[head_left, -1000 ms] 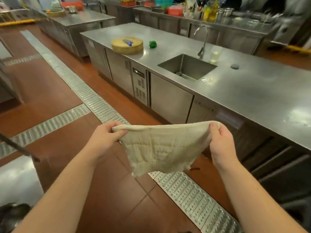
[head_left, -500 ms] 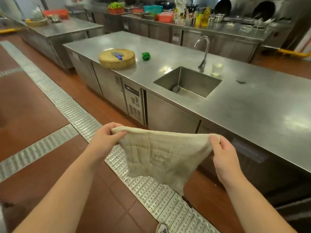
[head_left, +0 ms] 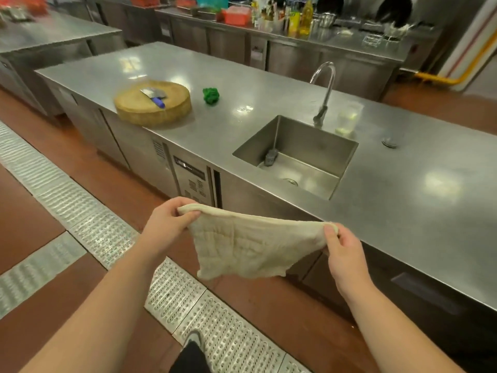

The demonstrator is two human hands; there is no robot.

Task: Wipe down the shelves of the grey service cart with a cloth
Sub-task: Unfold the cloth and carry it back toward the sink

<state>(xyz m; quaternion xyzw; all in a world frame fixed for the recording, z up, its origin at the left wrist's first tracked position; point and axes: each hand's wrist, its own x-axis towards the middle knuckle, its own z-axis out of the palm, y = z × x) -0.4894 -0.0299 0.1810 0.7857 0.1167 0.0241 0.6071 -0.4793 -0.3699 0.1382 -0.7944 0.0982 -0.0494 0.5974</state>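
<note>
A cream quilted cloth point(head_left: 250, 246) hangs stretched between my two hands in front of me, above the red floor. My left hand point(head_left: 164, 227) pinches its upper left corner. My right hand point(head_left: 343, 251) pinches the upper right corner. The cloth's lower edge dangles free. No grey service cart is in view.
A long steel counter point(head_left: 403, 200) runs ahead and to the right, with a sink point(head_left: 295, 154), a tap point(head_left: 324, 95), a round wooden chopping block with a cleaver point(head_left: 153, 103), a green scrubber point(head_left: 211, 95) and a plastic cup point(head_left: 348, 117). Metal drain grates point(head_left: 88, 211) cross the floor. My shoe point(head_left: 193, 340) shows below.
The view has swung right and moved closer to the counter and sink. Both hands keep the cloth stretched between them, and my foot has come into view.
</note>
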